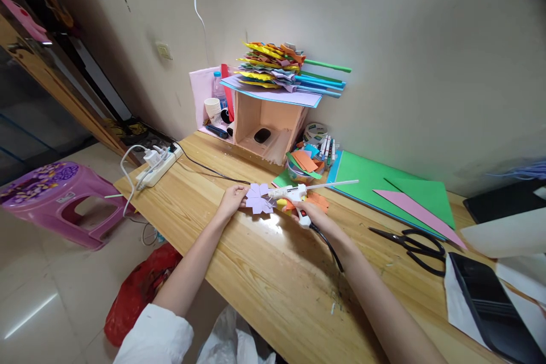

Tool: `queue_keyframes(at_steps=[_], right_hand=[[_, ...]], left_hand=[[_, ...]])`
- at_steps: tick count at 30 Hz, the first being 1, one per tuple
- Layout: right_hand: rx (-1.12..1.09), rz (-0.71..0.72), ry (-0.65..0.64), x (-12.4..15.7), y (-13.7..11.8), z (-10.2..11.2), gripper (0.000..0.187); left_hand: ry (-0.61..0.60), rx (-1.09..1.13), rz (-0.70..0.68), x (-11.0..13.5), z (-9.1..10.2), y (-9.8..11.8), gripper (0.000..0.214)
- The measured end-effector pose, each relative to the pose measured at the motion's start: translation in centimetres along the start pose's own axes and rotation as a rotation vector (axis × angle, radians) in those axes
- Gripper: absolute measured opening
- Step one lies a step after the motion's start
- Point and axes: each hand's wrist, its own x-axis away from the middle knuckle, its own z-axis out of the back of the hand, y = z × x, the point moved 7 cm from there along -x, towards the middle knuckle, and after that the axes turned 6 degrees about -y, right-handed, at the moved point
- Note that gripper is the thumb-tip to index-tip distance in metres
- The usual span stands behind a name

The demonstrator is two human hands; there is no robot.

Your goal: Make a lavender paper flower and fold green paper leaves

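My left hand (232, 201) pinches the left edge of a lilac paper flower cutout (259, 200), which shows fold lines and slits. In my right hand (307, 211) is a white hot glue gun (294, 193), its nozzle pointing left at the cutout's right side. Whether the nozzle touches the paper I cannot tell. A glue stick (333, 184) juts out of the back of the gun, and a black cord runs from its handle. Orange paper pieces (318, 202) lie behind my right hand, with a bit of yellow beside them.
A power strip (160, 168) sits at the table's left edge. Paper flowers with straw-like stems (273, 68) are piled on a pink box shelf (294, 125) at the back. Green paper (362, 179), black scissors (412, 244) and a phone (495, 301) lie on the right.
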Motion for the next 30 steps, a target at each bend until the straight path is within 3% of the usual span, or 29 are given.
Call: queue_keyframes(at_steps=[7,12,17,22,30], right_hand=[[0.006,0.007,0.057,-0.3,0.6,1.5,0.039],[0.018,0.023,-0.001,-0.1,0.2,0.9,0.039],[-0.084,0.053,0.061,0.0,0.3,1.4,0.043],[-0.092,0.050,0.002,-0.1,0.4,0.9,0.039],[-0.169,0.042,0.010,0.4,0.2,0.8,0.042]], left_hand=[[0.002,0.006,-0.030,0.0,0.2,0.2,0.013],[-0.024,0.002,-0.049,-0.1,0.0,0.3,0.012],[-0.041,-0.007,-0.071,0.0,-0.1,0.4,0.018],[-0.052,-0.019,-0.091,0.2,-0.2,0.6,0.025],[-0.060,-0.034,-0.105,0.0,-0.3,0.4,0.028]])
